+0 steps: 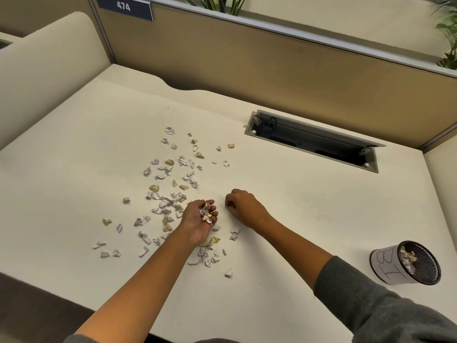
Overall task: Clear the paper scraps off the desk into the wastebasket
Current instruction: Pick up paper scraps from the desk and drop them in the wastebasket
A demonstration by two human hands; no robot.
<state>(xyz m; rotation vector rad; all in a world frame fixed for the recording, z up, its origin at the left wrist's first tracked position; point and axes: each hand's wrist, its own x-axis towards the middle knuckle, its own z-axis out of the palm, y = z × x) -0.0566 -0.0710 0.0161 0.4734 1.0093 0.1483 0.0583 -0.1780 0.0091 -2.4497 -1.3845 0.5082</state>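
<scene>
Several white and tan paper scraps [170, 184] lie scattered over the middle of the cream desk [309, 206]. My left hand [197, 219] is palm up above them, its fingers cupped round a small bunch of scraps [206, 214]. To its right my right hand [243, 206] rests knuckles-up on the desk with the fingers curled under; whether it holds a scrap is hidden. A small mesh wastebasket [405, 263] wrapped in white paper stands at the desk's right side, with scraps inside.
An open cable tray [314, 141] is sunk into the desk at the back right. Tan partition panels [272, 70] wall the back and left. Plants stand behind the partition. The desk's front edge runs below my forearms.
</scene>
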